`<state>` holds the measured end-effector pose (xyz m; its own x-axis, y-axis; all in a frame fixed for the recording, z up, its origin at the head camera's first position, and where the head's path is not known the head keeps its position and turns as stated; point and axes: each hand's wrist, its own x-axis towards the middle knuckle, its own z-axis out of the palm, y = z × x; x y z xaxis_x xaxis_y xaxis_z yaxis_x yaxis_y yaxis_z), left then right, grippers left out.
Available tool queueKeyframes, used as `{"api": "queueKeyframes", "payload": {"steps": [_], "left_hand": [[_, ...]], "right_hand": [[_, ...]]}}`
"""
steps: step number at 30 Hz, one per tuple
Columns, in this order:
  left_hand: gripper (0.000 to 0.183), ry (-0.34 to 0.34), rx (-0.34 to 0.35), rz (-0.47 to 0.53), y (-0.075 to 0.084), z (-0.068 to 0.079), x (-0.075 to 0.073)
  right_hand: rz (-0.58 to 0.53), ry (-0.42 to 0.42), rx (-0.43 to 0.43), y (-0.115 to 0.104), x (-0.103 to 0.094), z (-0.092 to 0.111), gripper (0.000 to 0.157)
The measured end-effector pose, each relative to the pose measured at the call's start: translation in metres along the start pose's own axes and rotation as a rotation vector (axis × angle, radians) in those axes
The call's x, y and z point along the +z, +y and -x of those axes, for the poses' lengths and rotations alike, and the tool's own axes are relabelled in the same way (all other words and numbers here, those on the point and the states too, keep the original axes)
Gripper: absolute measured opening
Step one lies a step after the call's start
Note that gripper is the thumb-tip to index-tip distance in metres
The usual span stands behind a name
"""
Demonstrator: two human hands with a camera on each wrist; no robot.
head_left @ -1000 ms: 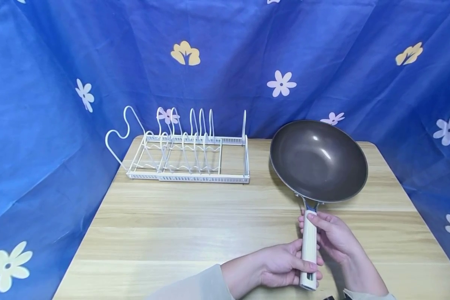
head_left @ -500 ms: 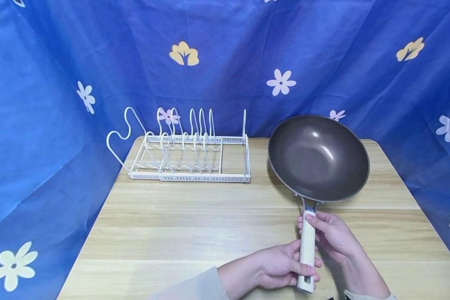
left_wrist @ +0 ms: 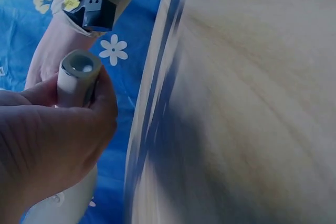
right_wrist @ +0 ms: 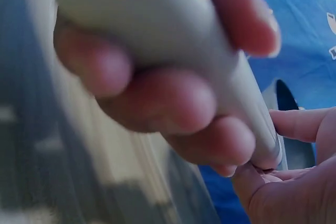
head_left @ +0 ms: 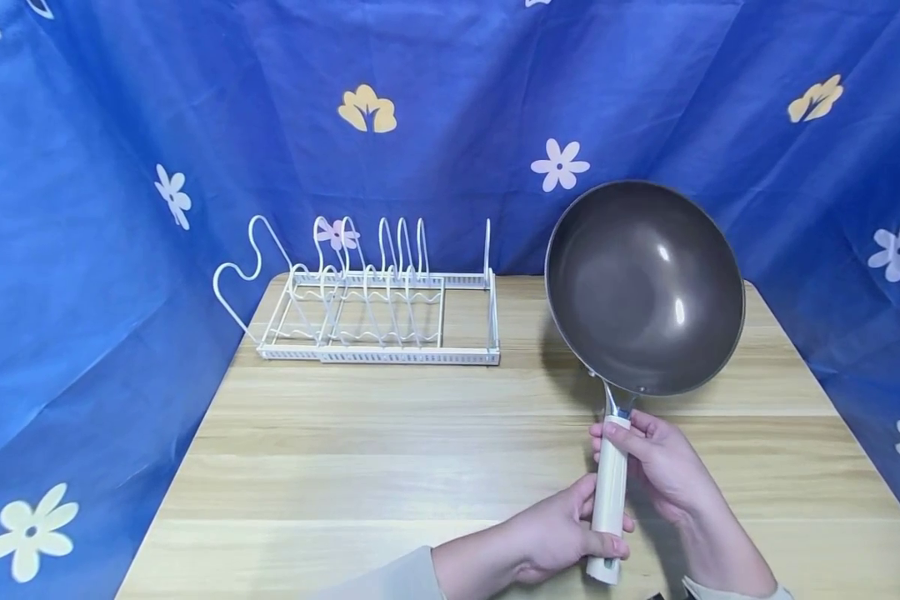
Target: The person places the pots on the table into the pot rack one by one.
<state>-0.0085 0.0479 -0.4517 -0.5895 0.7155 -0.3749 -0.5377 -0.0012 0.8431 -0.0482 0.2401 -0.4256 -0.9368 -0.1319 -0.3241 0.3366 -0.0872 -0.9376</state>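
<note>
A dark wok (head_left: 645,287) with a cream handle (head_left: 611,487) is tilted up at the right of the head view, its inside facing me. My right hand (head_left: 667,467) grips the handle's upper part, thumb on top. Lower down, my left hand (head_left: 551,537) holds the same handle near its end. In the left wrist view the handle's end (left_wrist: 79,74) pokes up between the left thumb and fingers. The right wrist view shows the right fingers (right_wrist: 173,100) curled round the handle, with the left hand (right_wrist: 299,182) pinching its end.
A white wire pan rack (head_left: 412,357) with several upright loops stands at the back left of the wooden table (head_left: 330,467). Blue flowered cloth (head_left: 450,100) hangs behind the table and along both sides.
The wok's pan has risen and tilted further towards upright. Both hands keep their hold on the handle, which has shifted slightly left. The rack stays in place.
</note>
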Motion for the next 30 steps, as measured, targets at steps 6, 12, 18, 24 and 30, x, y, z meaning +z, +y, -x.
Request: {"api": "queueKeyframes", "payload": {"steps": [6,12,18,24,30], "left_hand": [[0.064,0.103,0.049,-0.184,0.005,0.005,0.005],[0.066,0.168,0.094,-0.385,0.01,0.008,0.007],[0.069,0.175,0.17,-0.564,0.013,0.011,0.005],[0.062,0.189,0.304,-0.719,0.014,0.014,0.002],[0.058,0.161,0.334,-0.695,0.018,0.016,-0.004]], "right_hand": [[0.086,0.075,-0.008,-0.01,0.011,0.0,0.025],[0.095,0.128,-0.032,-0.015,0.016,0.004,0.022],[-0.054,0.074,-0.143,-0.015,0.015,0.007,0.018],[-0.152,-0.035,-0.261,-0.017,0.012,0.01,0.023],[-0.187,-0.166,-0.332,-0.022,0.012,0.011,0.028]]}}
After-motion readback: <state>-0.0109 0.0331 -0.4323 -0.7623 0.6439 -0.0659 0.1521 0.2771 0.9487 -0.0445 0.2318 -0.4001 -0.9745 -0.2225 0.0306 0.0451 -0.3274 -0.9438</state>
